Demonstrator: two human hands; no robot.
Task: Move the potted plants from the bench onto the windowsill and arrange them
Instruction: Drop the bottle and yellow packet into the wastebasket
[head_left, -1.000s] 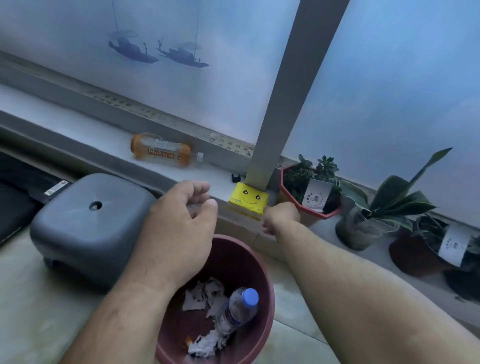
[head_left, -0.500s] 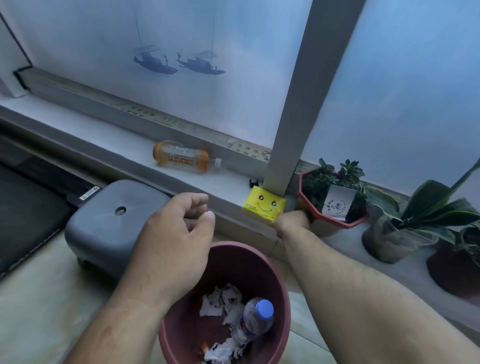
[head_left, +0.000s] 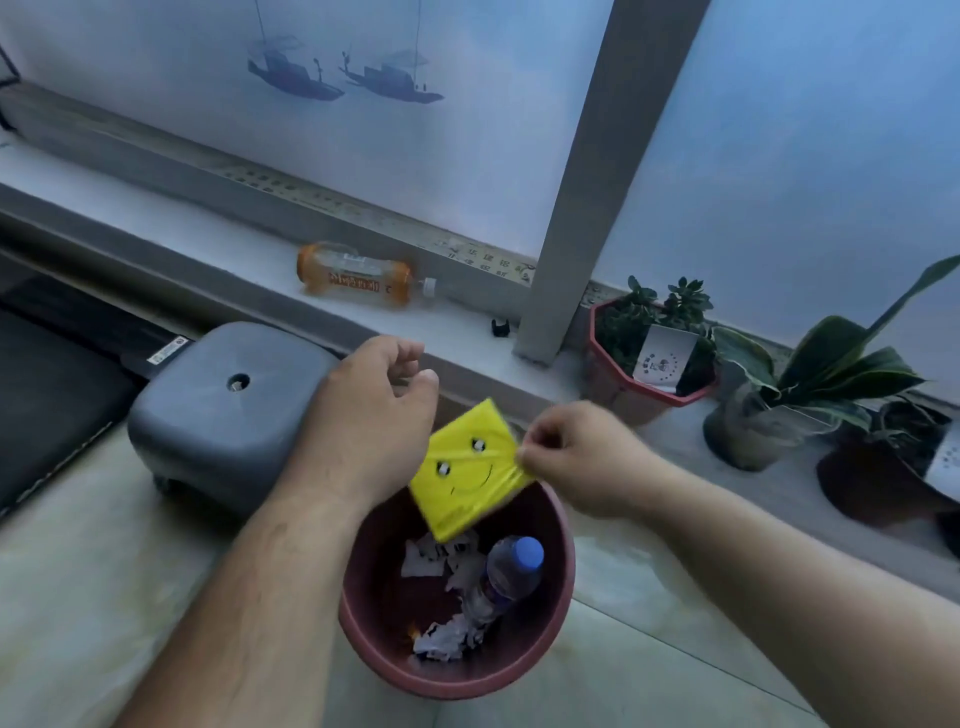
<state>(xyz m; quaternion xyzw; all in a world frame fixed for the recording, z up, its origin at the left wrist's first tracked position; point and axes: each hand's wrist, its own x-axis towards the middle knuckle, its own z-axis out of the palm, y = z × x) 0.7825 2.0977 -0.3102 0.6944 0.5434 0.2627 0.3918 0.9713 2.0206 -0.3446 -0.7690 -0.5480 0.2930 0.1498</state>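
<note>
head: potted plants (head_left: 655, 347) upright on windowsill (head_left: 197, 234).

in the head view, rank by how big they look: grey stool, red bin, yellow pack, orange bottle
1. Red bin and grey stool: they look alike, and the arms hide part of each, so no ranking.
2. Yellow pack, held nearer the camera.
3. Orange bottle, farther off on the sill.

We see two bare forearms entering from the bottom of the frame, without sleeves, watch or rings; fine hair covers both; the left hand (head_left: 363, 415) and right hand (head_left: 582, 462) wear no gloves.
</note>
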